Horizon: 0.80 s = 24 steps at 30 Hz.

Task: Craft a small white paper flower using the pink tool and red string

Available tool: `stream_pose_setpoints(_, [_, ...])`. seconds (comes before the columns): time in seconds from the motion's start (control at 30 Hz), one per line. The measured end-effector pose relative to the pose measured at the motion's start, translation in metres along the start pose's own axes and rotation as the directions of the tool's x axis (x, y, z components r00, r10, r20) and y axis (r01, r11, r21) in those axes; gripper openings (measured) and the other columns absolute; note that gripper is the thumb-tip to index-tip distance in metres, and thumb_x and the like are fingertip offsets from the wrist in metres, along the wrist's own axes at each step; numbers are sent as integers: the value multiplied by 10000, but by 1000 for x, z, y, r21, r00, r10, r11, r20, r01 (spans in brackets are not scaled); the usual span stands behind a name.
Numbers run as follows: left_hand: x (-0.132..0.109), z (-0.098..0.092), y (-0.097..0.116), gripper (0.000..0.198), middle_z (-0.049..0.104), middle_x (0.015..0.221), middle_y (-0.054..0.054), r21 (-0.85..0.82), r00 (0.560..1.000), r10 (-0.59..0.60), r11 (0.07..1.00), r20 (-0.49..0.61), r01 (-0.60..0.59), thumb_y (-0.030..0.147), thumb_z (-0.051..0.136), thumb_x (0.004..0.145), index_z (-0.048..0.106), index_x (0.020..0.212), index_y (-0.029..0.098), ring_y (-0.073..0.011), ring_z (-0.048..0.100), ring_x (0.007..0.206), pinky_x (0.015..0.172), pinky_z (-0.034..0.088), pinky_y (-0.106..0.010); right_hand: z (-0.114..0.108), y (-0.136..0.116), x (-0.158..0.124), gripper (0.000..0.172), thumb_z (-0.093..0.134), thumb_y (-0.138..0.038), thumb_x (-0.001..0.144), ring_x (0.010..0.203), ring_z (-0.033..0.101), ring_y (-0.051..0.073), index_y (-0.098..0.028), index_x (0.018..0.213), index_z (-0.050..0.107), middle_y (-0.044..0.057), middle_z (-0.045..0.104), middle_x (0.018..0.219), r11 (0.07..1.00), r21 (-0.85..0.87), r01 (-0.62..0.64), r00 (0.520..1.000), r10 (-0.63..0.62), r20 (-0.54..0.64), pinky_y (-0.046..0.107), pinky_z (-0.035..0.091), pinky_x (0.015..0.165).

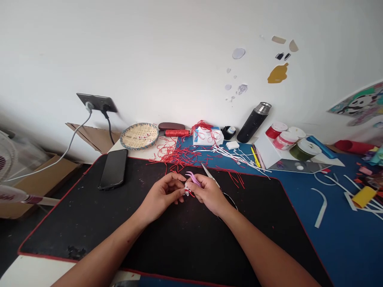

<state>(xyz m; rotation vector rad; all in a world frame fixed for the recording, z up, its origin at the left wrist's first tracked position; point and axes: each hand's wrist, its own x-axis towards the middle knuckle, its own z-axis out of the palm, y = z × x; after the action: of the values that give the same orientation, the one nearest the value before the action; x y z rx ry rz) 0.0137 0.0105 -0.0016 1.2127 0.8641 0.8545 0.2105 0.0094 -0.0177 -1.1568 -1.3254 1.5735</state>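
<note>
Over a black desk mat (72,223), the left hand (160,197) and right hand (209,194) pinch a pink piece (193,179).

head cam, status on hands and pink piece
Left hand, right hand: pinched together on pink curved piece with knotted white-and-red cord. Scissors partly under right hand. Red cord scraps lie ahead, not in the way.

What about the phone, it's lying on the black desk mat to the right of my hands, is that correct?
Wrong side: the smartphone lies to the left of your left hand and right hand, not to the right, on the black desk mat, as the head view shows.
</note>
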Motion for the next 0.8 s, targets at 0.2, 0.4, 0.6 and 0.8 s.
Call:
stream_pose_setpoints(0.2, [-1,2,1,301,697,800,-1,35,998,31,999,-54,-29,371,802,867,670,1070,192,-152,636,671,615,500,-271,0,-3,0,395,723,-570,886,463,232,80,-188,950,643,-106,343,569,999,34,-24,999,24,24,232,181,439])
stream_pose_setpoints(0.4, [-1,2,5,267,696,769,-1,59,997,41,998,-65,-38,375,806,859,726,1031,187,-148,621,655,615,507,-269,0,-3,0,395,719,-560,888,467,222,80,-180,974,655,-108,335,569,999,38,-38,999,37,25,231,171,434])
stream_pose_setpoints(0.6, [-1,1,6,271,687,742,6,54,998,15,998,-69,-11,375,808,860,752,1045,186,-140,616,632,606,518,-262,-1,-1,-1,404,711,-566,898,465,218,79,-177,987,643,-114,323,569,996,72,-59,998,56,40,224,169,428])
stream_pose_setpoints(0.8, [0,2,6,302,704,752,-8,11,997,-45,999,-64,46,384,831,839,743,1034,171,-152,651,648,597,545,-266,-2,-4,0,428,717,-590,890,467,243,78,-175,972,656,-96,367,593,997,47,-61,998,60,32,231,185,436])
